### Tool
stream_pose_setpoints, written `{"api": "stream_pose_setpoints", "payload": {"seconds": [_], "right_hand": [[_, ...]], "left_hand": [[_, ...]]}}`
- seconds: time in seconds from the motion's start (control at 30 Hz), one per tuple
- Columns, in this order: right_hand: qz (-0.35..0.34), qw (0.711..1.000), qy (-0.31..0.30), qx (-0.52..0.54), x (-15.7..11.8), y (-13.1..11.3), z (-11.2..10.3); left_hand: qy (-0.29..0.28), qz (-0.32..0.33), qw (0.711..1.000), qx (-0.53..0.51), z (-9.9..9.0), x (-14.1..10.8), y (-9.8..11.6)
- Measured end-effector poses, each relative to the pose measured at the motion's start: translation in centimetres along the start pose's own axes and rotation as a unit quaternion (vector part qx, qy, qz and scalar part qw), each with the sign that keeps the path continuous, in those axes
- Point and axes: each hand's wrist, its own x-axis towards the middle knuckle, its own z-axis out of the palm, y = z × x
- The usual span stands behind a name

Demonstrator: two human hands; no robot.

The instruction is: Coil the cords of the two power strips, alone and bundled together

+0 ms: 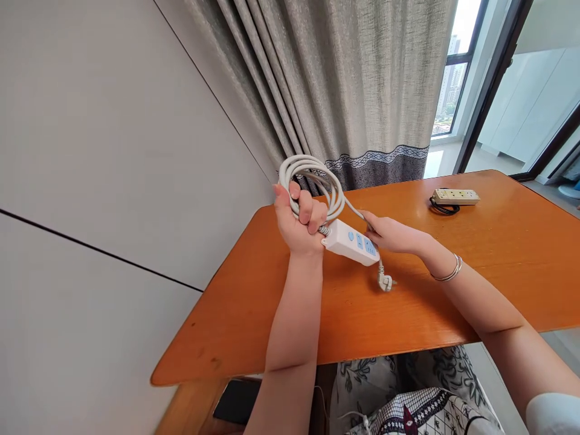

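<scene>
My left hand [301, 217] is wrapped round a coiled white cord [333, 181], whose loops stand up above the fist. From that hand a white power strip [352, 241] with blue sockets slants down to the right over the table. My right hand [385, 232] is closed by the strip's far end, pinching the stretch of cord that runs from the coil. Below it hangs the cord's plug [385, 281], prongs pointing right. The right fingertips are partly hidden behind the strip and cord.
An orange-brown wooden table [453, 290] spreads under my hands. At its far right lies a second, cream power strip [455, 196] with a black cord [444, 208]. A grey curtain [362, 78] hangs behind, and a pale wall [113, 151] borders the left.
</scene>
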Motion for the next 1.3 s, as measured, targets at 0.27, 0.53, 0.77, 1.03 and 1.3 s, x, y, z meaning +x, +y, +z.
{"api": "stream_pose_setpoints", "payload": {"seconds": [0.27,0.53,0.77,1.03,1.3], "right_hand": [[0.066,0.98,-0.044,-0.184,-0.6,0.1,0.3],[-0.103,0.915,0.198,-0.335,-2.7,-2.7,-0.8],[-0.314,0.787,0.412,-0.335,-4.8,-4.0,-1.4],[-0.236,0.848,0.437,-0.184,-5.3,-2.9,-3.3],[-0.167,0.92,0.345,0.078,-4.8,-1.3,-5.2]], "left_hand": [[0.094,0.194,0.971,0.105,-1.1,0.9,0.2],[0.007,0.152,0.966,0.21,-3.0,2.1,-0.8],[-0.127,0.054,0.953,0.27,-2.5,0.9,-2.1],[-0.313,-0.148,0.907,0.242,-1.9,-1.5,-4.6],[-0.373,-0.272,0.873,0.16,-1.5,-2.5,-5.1]]}}
